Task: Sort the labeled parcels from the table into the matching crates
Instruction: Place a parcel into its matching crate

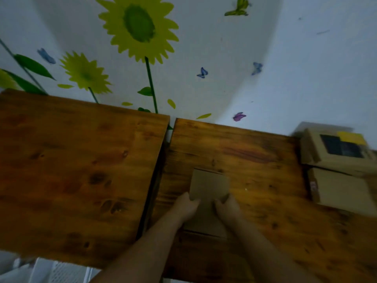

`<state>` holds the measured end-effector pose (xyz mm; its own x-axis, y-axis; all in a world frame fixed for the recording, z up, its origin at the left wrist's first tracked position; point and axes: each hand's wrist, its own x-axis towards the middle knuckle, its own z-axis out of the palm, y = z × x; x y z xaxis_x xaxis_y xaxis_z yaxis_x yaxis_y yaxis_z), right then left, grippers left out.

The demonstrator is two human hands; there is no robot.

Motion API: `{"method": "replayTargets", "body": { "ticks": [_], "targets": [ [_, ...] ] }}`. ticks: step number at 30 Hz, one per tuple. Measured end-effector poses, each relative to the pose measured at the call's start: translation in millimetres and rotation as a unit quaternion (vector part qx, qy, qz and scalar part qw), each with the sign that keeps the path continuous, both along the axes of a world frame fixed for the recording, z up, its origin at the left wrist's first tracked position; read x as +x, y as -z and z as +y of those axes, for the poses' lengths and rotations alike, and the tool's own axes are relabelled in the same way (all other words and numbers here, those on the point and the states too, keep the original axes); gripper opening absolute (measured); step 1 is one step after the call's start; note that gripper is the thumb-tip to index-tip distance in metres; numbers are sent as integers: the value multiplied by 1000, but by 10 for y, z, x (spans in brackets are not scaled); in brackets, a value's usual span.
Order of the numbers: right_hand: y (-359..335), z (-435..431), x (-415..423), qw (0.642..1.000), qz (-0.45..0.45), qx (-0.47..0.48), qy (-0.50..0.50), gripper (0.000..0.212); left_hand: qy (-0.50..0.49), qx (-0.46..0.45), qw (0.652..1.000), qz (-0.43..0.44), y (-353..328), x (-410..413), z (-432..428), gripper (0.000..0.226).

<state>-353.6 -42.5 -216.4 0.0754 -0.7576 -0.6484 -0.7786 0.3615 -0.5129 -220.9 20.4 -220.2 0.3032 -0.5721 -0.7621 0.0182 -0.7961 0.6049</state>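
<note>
Parcel (208, 185) gripped by left hand (186, 204) and right hand (228, 208); open box (312, 152) holds dark and yellow items.

White wall (306, 68), large sunflower decal (138, 25), smaller sunflower (85, 75) lower left, blue butterfly (202, 72), purple butterfly (239, 116) below it

We've got a plain white wall (306, 58) covered in stickers: a big yellow sunflower decal (138, 27), a smaller yellow sunflower decal (85, 73) to its left, and small blue butterfly stickers (202, 72). Against it stand a left brown stained-wood desk (71, 170) and a right brown stained-wood desk (265, 160), with a narrow gap between them. Lighting's pretty dim.
</note>
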Motion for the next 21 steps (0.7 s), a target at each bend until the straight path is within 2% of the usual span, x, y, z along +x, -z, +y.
{"method": "replayTargets", "body": {
  "ticks": [8, 16, 21],
  "targets": [
    [-308, 47, -25, 998, -31, -37, 31, 47, 1, -84, 996, 5, -253, 28, 55, 42],
    [-946, -4, -168, 984, -134, -87, 79, 45, -92, -191, 977, -34, -870, -102, -77, 52],
    [-1298, 15, -398, 962, -206, -173, 54, 45, -96, -240, 958, -122, -1308, -298, -159, 51]
  ]
}}
